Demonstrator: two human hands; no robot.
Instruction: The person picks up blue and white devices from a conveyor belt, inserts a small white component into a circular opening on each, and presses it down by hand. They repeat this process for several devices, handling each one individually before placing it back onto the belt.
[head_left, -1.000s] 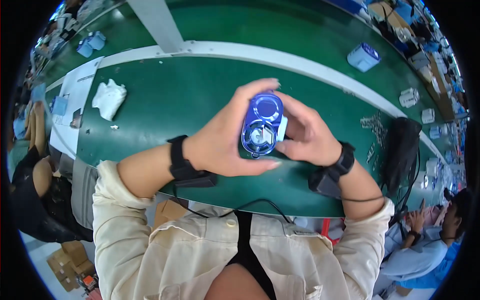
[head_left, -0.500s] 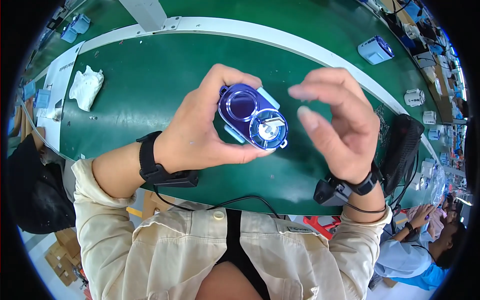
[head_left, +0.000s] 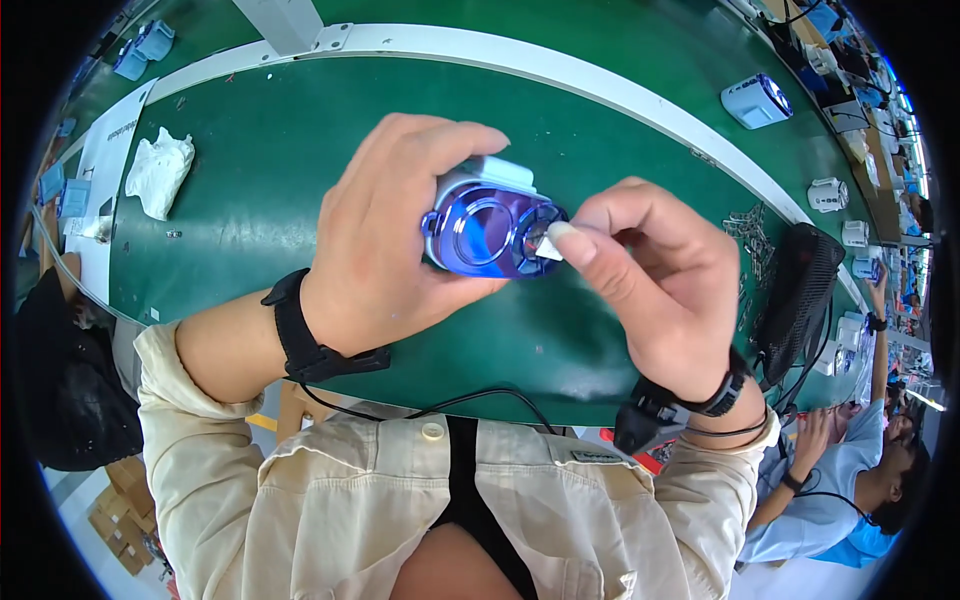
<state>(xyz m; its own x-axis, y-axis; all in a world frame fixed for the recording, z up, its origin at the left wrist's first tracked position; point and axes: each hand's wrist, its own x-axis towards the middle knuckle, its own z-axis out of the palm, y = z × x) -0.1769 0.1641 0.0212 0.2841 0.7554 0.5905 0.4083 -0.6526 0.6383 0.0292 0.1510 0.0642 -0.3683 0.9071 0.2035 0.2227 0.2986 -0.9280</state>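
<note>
Brought in from the right since the earlier frame, the bare right hand (head_left: 665,280) now pinches a small white flat tab (head_left: 547,250), possibly paper, between 2 digits at one end of the glossy blue-purple oblong plastic device (head_left: 480,232). The bare left hand (head_left: 375,225) wraps the tilted device, fingers curled firmly, above the green table (head_left: 290,140).

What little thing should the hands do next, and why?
Maybe the right hand should gently lift the white piece: its thumb is right at it, by the round end of the blue device, and the left hand holds the device. Whether the piece is loose, I can't tell.
</note>
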